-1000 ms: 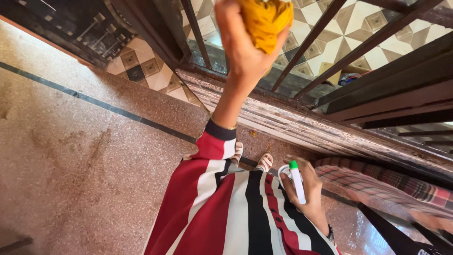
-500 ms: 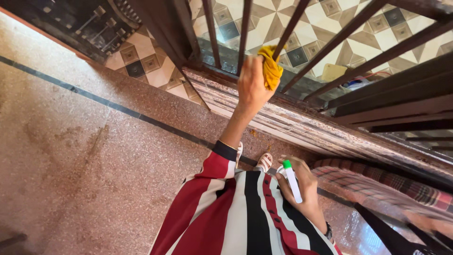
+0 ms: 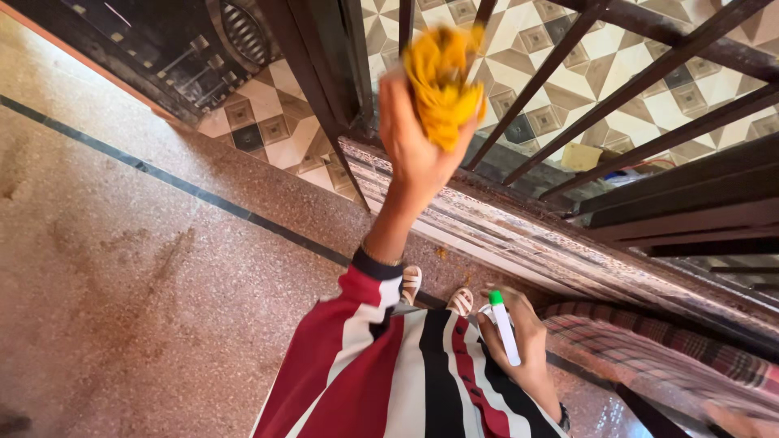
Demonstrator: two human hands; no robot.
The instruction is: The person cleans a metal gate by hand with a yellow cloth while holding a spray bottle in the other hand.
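Ahead, the dark metal grille (image 3: 649,81) bars the patterned tiles. Left hand (image 3: 418,150) (arm raised) clutches a yellow cloth (image 3: 442,85) against it; below, right hand (image 3: 519,349) grips a white spray bottle (image 3: 505,328).

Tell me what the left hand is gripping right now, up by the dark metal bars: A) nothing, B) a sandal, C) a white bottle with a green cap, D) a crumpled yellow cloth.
D: the raised left hand holds a bunched yellow cloth against the bars; the white bottle with the green cap is in the right hand.
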